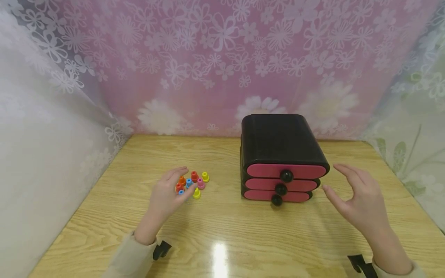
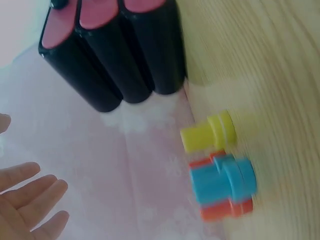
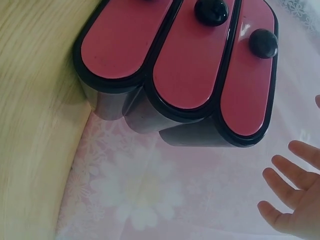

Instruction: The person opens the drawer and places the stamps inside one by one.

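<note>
A black three-drawer box (image 1: 283, 139) with pink drawer fronts and round black knobs stands on the table, all drawers closed. To its left lies a cluster of small stepped plastic pegs in red, orange, blue, pink and yellow, among them a yellow peg (image 1: 205, 177) and a pink peg (image 1: 201, 183). Over the cluster's near left side is my left hand (image 1: 168, 193), fingers extended and gripping nothing; it partly hides some pegs. My right hand (image 1: 363, 199) is just right of the box, thumb and fingers spread with nothing between them.
The wooden table (image 1: 222, 224) reaches back to a pink floral curtain (image 1: 194, 77). Pale curtains (image 1: 48, 135) hang along both sides. A black strap (image 1: 161, 250) shows at the left wrist, and another strap (image 1: 361, 265) at the right.
</note>
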A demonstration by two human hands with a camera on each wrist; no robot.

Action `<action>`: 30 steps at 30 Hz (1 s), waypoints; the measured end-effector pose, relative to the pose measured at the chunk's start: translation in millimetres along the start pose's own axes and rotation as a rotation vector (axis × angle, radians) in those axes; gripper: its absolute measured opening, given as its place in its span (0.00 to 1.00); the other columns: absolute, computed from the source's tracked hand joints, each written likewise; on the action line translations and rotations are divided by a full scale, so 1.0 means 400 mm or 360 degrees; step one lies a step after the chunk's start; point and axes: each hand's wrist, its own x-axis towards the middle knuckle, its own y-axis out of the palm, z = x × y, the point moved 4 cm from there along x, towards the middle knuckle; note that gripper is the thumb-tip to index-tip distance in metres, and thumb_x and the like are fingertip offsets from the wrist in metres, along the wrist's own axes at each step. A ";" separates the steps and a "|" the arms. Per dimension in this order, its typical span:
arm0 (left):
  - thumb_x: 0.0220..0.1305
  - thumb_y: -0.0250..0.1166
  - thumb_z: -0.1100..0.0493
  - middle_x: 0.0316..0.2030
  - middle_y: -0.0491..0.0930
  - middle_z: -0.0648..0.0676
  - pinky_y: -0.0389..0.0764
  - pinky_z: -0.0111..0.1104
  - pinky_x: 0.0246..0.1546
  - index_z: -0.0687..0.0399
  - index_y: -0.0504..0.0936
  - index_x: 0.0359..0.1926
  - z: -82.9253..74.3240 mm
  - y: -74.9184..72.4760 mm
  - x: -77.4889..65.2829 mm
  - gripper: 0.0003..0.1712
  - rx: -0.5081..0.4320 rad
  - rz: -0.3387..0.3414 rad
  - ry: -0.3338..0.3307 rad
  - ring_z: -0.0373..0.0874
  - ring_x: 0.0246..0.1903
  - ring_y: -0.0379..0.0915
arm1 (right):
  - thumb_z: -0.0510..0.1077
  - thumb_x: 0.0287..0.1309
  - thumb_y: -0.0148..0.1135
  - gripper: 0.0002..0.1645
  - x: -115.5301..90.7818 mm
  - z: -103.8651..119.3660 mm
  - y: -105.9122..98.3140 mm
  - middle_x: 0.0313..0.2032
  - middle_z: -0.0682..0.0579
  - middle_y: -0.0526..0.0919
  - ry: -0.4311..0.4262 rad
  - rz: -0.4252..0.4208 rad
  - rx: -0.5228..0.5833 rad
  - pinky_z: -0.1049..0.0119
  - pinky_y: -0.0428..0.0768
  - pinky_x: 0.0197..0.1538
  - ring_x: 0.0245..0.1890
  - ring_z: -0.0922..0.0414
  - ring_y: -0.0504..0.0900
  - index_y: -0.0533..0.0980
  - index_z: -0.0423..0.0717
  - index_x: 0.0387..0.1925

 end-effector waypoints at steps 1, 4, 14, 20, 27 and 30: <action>0.43 0.69 0.52 0.40 0.78 0.60 0.78 0.38 0.32 0.65 0.78 0.40 -0.005 0.005 0.003 0.24 -0.0039 0.0009 -0.0005 0.52 0.40 0.75 | 0.71 0.49 0.46 0.45 0.001 -0.001 0.001 0.38 0.35 0.76 -0.0001 -0.0010 0.0012 0.46 0.65 0.38 0.38 0.38 0.71 0.74 0.31 0.41; 0.44 0.69 0.53 0.39 0.79 0.58 0.77 0.39 0.36 0.64 0.78 0.40 -0.025 0.021 0.013 0.23 -0.0183 0.0033 -0.0022 0.49 0.39 0.75 | 0.71 0.49 0.46 0.44 0.005 -0.004 0.002 0.38 0.36 0.77 -0.0013 -0.0033 0.0044 0.47 0.65 0.39 0.38 0.39 0.72 0.75 0.33 0.41; 0.49 0.66 0.55 0.40 0.79 0.55 0.75 0.38 0.39 0.62 0.78 0.42 -0.091 0.084 0.051 0.20 -0.0590 0.0169 -0.0174 0.45 0.41 0.74 | 0.69 0.49 0.50 0.42 0.035 -0.021 0.003 0.40 0.36 0.76 -0.0046 0.0017 0.0150 0.66 0.64 0.52 0.40 0.40 0.71 0.74 0.33 0.45; 0.53 0.65 0.58 0.40 0.79 0.53 0.76 0.36 0.38 0.60 0.78 0.44 -0.118 0.132 0.066 0.17 -0.0915 0.0299 -0.0331 0.42 0.42 0.73 | 0.66 0.49 0.54 0.38 0.050 -0.038 0.012 0.43 0.37 0.75 -0.0057 0.0049 0.0187 0.57 0.65 0.53 0.43 0.39 0.70 0.74 0.36 0.46; 0.56 0.61 0.63 0.39 0.79 0.59 0.77 0.35 0.37 0.66 0.78 0.43 -0.155 0.195 0.077 0.14 -0.1313 0.0525 -0.0576 0.46 0.40 0.75 | 0.58 0.49 0.60 0.33 0.073 -0.048 0.022 0.45 0.37 0.75 -0.0049 0.0132 0.0230 0.53 0.65 0.52 0.46 0.40 0.69 0.72 0.37 0.49; 0.58 0.58 0.64 0.40 0.78 0.62 0.76 0.33 0.38 0.68 0.77 0.43 -0.180 0.210 0.084 0.13 -0.1473 0.0604 -0.0681 0.50 0.39 0.75 | 0.54 0.49 0.61 0.32 0.083 -0.053 0.028 0.46 0.38 0.74 -0.0036 0.0183 0.0252 0.51 0.64 0.52 0.48 0.41 0.68 0.71 0.37 0.51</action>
